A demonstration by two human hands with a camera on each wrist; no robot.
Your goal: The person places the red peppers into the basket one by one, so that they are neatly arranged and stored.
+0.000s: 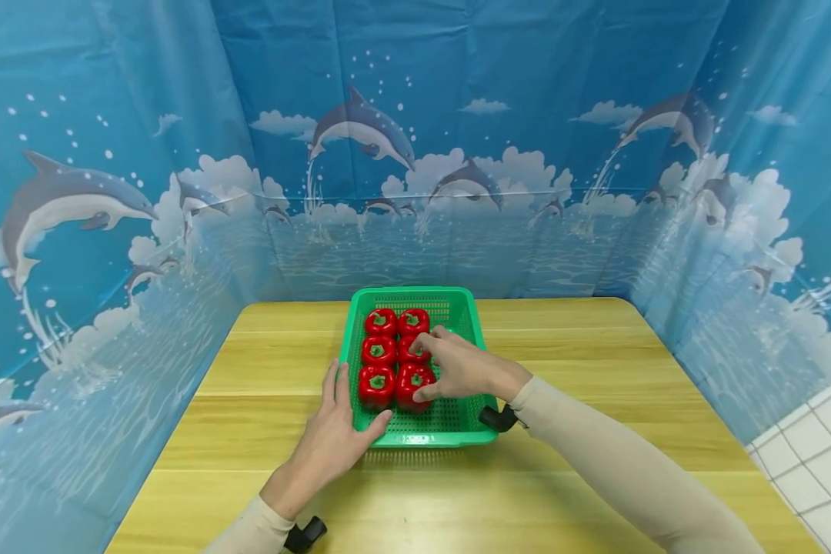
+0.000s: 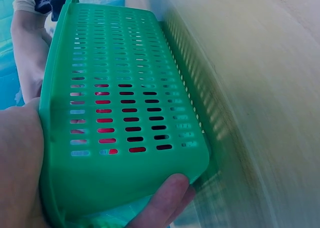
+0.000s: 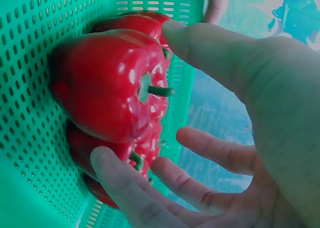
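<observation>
Several red bell peppers (image 1: 377, 385) stand stem up in two columns on the left side of a green plastic basket (image 1: 425, 440). My left hand (image 1: 335, 435) holds the basket's near left corner: its fingers lie along the outside of the left wall and its thumb reaches over the front rim. Two of its fingertips (image 2: 172, 195) show past the corner in the left wrist view. Above the right column, my right hand (image 1: 460, 368) has its thumb and fingers spread around the front right bell pepper (image 3: 112, 85). No firm contact with that pepper is visible.
The basket stands on a light wooden table (image 1: 270, 431). Inside, the basket's right part shows bare perforated floor, partly hidden by my right hand. A blue dolphin-print curtain (image 1: 526, 254) hangs behind the table and at both sides. White tiles (image 1: 820, 454) show at right.
</observation>
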